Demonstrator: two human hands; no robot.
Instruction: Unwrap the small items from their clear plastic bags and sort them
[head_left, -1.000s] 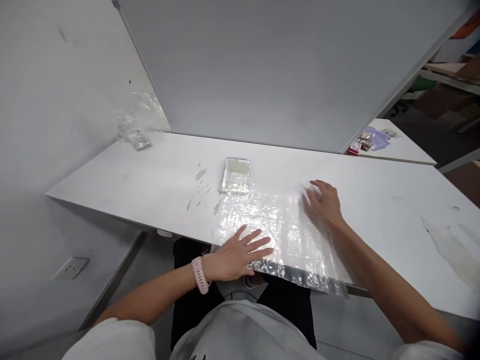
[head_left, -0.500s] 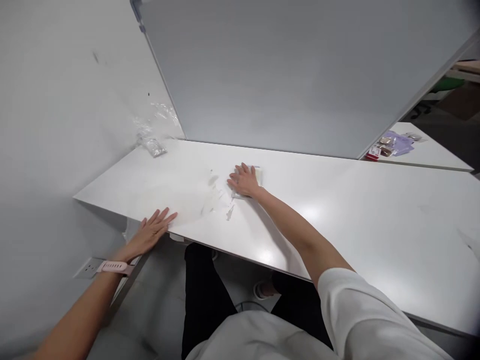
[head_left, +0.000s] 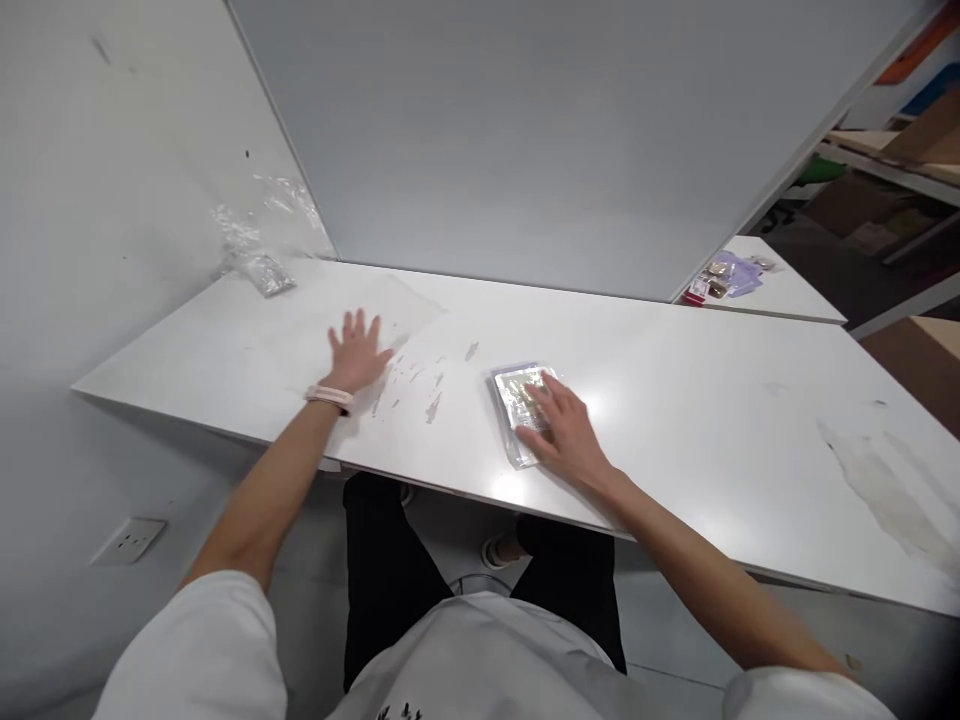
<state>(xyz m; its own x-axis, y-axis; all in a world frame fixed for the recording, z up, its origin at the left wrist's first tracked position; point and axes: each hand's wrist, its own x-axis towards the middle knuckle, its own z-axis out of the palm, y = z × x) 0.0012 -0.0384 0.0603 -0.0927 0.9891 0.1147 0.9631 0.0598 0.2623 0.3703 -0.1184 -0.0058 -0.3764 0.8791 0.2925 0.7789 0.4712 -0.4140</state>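
The packet [head_left: 513, 396] is silvery, the wristband [head_left: 330, 397] pale pink, the tabletop [head_left: 690, 430] white with greyish blotches [head_left: 433, 408].

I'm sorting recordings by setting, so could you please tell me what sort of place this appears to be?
Probably a workroom or stockroom: there is a long white table, with shelving and what looks like a cardboard box off to the right.

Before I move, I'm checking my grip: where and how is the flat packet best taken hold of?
Probably pinch the packet by its left edge, coming from the left: it lies flat on the table, and the right hand is over its right side, leaving that edge uncovered.
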